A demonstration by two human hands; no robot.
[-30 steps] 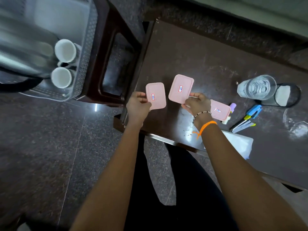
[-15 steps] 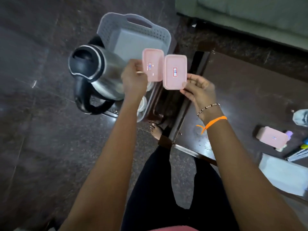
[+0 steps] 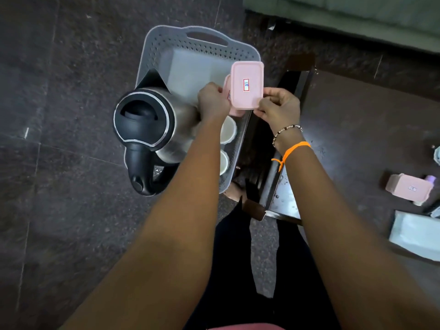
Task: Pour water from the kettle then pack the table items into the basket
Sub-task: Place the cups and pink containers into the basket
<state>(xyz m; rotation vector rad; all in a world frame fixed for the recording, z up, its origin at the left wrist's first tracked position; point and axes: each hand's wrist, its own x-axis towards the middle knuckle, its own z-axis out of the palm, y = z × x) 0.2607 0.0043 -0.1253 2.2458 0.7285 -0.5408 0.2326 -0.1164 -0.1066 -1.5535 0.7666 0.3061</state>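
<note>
Dark speckled floor tiles are filling most of the frame, with the grey basket [image 3: 152,51] sitting in the upper middle and the dark counter [image 3: 357,129] running off to the right.

I am holding two pink boxes above the basket's right rim. My right hand [image 3: 277,108] is pinching the near right corner of the upper pink box [image 3: 247,84], whose long axis is pointing away from me toward the top of the frame. My left hand [image 3: 213,101] is gripping the lower pink box [image 3: 227,91], which is showing only as a sliver at the left edge beneath the upper one; whether the two are touching I cannot tell.

Inside the basket, the kettle [image 3: 152,129] is lying along the left side and two white cups [image 3: 227,129] are sitting directly beneath my hands. I am judging the bare floor of the basket, up and to the left of the boxes, to be the place to set them, and my left hand is nearer to it.

A third pink box [image 3: 408,188] is waiting on the counter at the right edge.
</note>
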